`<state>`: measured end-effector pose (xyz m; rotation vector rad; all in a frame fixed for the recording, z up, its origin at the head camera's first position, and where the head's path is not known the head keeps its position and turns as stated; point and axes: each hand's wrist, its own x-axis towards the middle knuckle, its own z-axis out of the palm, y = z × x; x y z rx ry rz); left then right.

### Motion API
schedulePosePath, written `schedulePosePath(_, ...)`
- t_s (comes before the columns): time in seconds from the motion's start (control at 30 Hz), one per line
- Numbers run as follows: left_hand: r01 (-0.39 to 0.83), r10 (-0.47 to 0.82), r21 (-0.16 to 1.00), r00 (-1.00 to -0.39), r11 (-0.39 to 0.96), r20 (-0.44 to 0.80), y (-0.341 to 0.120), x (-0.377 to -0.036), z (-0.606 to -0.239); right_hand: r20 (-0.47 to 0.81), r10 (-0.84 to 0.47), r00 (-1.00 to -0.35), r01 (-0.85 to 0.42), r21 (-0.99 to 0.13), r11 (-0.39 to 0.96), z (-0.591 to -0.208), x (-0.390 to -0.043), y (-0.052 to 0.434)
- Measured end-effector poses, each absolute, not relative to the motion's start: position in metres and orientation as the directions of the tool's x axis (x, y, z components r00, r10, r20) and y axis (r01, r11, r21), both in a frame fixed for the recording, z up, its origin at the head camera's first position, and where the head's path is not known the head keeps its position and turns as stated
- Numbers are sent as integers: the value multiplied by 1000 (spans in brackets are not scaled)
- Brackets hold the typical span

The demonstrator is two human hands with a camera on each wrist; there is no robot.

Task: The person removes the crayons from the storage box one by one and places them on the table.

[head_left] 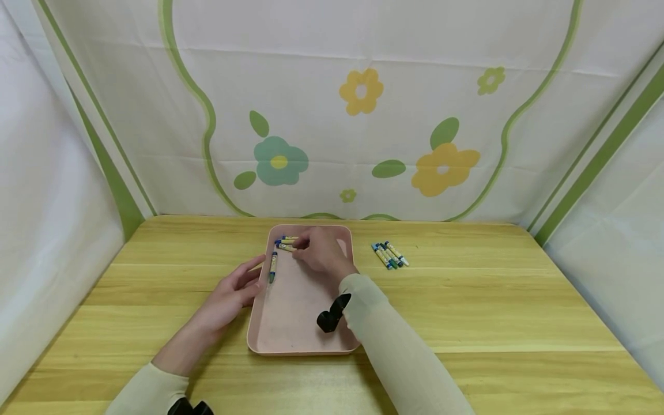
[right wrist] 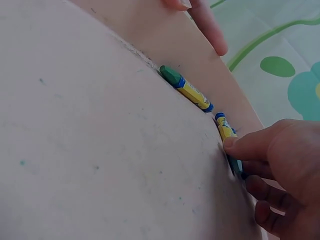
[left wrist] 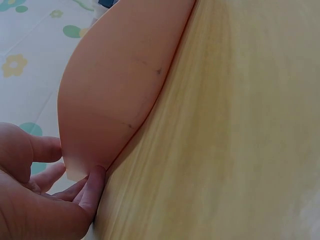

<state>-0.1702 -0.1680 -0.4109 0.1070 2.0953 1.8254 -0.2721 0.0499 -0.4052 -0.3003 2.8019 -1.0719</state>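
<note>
A pink tray (head_left: pixel 301 323) lies on the wooden table, and my left hand (head_left: pixel 233 294) rests against its left side. The fingers of that hand touch the outer wall and rim, as the left wrist view shows up close. My right hand (head_left: pixel 321 252) reaches inside to the far end. In the right wrist view, its thumb and fingers pinch a green crayon (right wrist: pixel 225 125) with a yellow wrapper, close along the tray wall. Another green crayon (head_left: pixel 272 267) lies along the left wall. Beside the right fingertips are more wrapped crayons (head_left: pixel 287 241), partly hidden by the hand.
On the table right of the tray lies a small group of several crayons (head_left: pixel 389 255). A white flowered cloth (head_left: pixel 321 115) hangs behind the table (head_left: pixel 519 300), with white cloth at both sides. Small dark marks dot the tray floor.
</note>
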Motion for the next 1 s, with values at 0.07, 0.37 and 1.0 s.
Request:
schedulePosePath(0.07, -176, 290, 971, -932, 162, -217, -168, -170, -411, -54, -215, -975, -125, -669, 732, -406, -272, 50)
schedulePosePath(0.37, -186, 286, 970, -931, 155, -225, -169, -170, -411, 4, -237, -971, -186, -633, 752, -408, -274, 50)
schedulePosePath(1.0, -175, 290, 971, -932, 163, -217, -169, -171, -412, -18, -218, -976, -156, -642, 750, -402, -270, 54)
